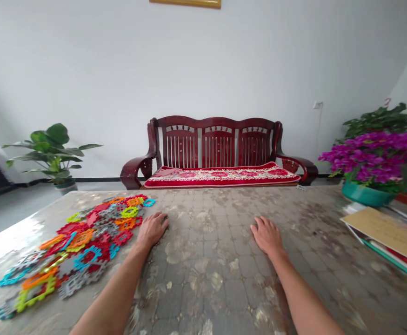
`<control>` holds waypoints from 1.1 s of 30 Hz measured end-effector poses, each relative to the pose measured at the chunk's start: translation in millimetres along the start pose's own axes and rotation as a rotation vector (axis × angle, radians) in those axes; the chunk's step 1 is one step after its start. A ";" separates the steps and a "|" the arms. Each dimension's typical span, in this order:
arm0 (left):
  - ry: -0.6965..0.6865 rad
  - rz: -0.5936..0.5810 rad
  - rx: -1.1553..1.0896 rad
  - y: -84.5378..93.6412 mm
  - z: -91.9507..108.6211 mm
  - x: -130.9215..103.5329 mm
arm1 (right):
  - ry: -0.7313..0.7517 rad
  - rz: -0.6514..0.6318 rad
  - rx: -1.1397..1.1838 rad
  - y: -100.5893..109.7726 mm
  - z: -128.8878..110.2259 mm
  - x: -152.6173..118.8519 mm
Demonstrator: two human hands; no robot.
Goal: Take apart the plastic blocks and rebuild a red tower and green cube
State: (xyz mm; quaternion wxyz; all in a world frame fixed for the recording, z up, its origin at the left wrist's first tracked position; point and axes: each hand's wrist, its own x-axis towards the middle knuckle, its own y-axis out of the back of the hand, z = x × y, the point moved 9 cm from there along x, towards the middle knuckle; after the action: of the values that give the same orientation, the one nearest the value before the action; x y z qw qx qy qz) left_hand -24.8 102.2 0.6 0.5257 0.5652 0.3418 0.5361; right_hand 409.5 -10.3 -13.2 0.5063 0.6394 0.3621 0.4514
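My left hand (153,229) lies palm down on the patterned table covering (203,260), fingers a little spread and nothing in it. Just left of it is a pile of flat plastic pieces (88,242) in red, orange, grey, blue and lime green, some with open centres and notched edges. A small blue piece (149,203) sits at the pile's far right end, beyond my left hand. On the right half of the table rests my right hand (266,234), also palm down, fingers slightly apart, holding nothing.
At the right, a teal pot (367,193) holds purple flowers (381,156), with a brown folder (388,235) and papers in front. Beyond the table's far edge stands a dark red wooden bench (219,144) with a red cover (224,177). A potted plant (55,153) is at the left.
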 end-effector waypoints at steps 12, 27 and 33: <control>-0.023 0.024 -0.031 -0.6 1.6 -0.8 | 0.004 -0.010 -0.038 0.2 -0.6 0.5; 0.001 0.049 -0.052 -0.3 1.9 -3.6 | 0.047 0.054 -0.073 -14.1 5.8 7.3; 0.006 0.052 -0.064 -2.0 0.9 -4.3 | 0.075 0.095 -0.075 -17.1 7.4 8.6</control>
State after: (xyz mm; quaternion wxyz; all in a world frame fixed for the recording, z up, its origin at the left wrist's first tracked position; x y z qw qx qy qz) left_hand -24.4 98.3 -2.3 0.5285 0.5549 0.3114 0.5619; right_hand 419.3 -0.9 -28.7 0.4940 0.6192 0.3329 0.5116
